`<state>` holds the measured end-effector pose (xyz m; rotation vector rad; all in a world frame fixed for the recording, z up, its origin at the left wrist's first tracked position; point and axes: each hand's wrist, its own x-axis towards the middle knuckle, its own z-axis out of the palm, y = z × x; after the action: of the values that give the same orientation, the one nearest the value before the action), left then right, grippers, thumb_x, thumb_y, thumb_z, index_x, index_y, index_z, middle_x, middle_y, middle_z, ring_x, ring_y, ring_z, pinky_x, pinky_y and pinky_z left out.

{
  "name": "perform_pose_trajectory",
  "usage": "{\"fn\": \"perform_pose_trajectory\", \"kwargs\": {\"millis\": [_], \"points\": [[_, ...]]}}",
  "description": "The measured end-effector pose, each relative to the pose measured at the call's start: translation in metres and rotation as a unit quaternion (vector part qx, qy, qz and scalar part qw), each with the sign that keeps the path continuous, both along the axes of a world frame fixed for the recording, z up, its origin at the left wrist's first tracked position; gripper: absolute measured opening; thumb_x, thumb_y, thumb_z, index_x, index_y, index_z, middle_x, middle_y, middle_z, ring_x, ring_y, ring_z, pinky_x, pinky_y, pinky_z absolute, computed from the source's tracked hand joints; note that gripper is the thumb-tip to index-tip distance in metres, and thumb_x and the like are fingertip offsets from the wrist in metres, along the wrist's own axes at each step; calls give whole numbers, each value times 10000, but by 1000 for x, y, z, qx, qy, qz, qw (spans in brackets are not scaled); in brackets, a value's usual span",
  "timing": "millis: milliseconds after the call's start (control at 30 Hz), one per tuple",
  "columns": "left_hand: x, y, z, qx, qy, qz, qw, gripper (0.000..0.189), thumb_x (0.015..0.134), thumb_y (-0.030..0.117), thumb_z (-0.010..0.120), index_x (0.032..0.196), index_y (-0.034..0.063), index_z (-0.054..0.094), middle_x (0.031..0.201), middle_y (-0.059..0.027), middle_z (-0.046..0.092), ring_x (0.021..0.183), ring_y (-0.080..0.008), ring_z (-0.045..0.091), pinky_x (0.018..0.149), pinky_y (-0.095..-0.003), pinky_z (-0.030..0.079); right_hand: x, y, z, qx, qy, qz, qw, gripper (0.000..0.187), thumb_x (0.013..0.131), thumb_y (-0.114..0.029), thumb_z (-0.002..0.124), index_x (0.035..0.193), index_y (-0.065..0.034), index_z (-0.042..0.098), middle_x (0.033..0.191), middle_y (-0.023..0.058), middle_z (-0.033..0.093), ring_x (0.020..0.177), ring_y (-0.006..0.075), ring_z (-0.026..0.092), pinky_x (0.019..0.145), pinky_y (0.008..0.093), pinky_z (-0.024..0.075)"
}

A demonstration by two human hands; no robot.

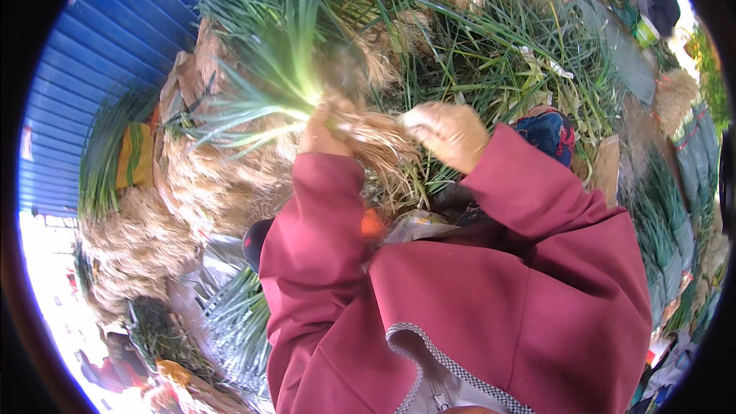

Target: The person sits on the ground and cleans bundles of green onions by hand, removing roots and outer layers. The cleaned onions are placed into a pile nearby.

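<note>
My left hand grips a bunch of allium greens at the pale stem ends. Its long leaves fan up and to the left, while its tan, stringy roots hang out to the right. Beside the root tips is my right hand, blurred, with the fingers curled in. Whether it holds any root strands or touches them cannot be made out. Below the hands, loose leaves and root strands lie near my lap, with a blurred orange thing by my left sleeve.
Loose green leaves cover the ground ahead. Stacked bundles with roots outward stand at left, before a blue corrugated wall. Another leafy bundle lies lower left. More wrapped bundles line the right. A person is at the far upper right.
</note>
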<state>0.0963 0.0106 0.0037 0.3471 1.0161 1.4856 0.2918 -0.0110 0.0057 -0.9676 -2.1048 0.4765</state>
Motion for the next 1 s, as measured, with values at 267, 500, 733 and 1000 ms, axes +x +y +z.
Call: {"fn": "perform_pose_trajectory", "kwargs": {"millis": [267,500,733,1000], "points": [[-54,41,76,117,-13,-45,992,287,925,319,350,907,94,527,1050,-141,565,967,-305,547,833,-465,458,71,46,8,-97,-333,-54,936,560,666,-193,700,1186,-121,503,1203,170,466,955,297,559,800,389,470],[-45,61,120,106,86,-10,991,433,907,311,346,1178,0,476,1166,-180,520,1043,-328,520,858,-496,445,-42,69,91,-132,274,298,905,631,755,-399,654,1253,-78,436,1135,144,520,933,219,557,848,350,438],[-111,42,168,206,75,-25,975,391,913,268,364,1147,-17,493,1093,-170,558,951,-281,560,819,-431,481,-8,56,71,-247,295,264,884,277,896,-303,478,915,-55,599,779,16,591,552,95,413,496,256,355],[-189,-21,245,289,141,96,942,365,905,258,387,1131,-7,499,1071,-153,564,907,-272,562,784,-418,484,8,60,3,-79,-281,115,950,353,755,-224,663,1013,-3,565,953,147,602,918,261,572,729,357,456]]}}
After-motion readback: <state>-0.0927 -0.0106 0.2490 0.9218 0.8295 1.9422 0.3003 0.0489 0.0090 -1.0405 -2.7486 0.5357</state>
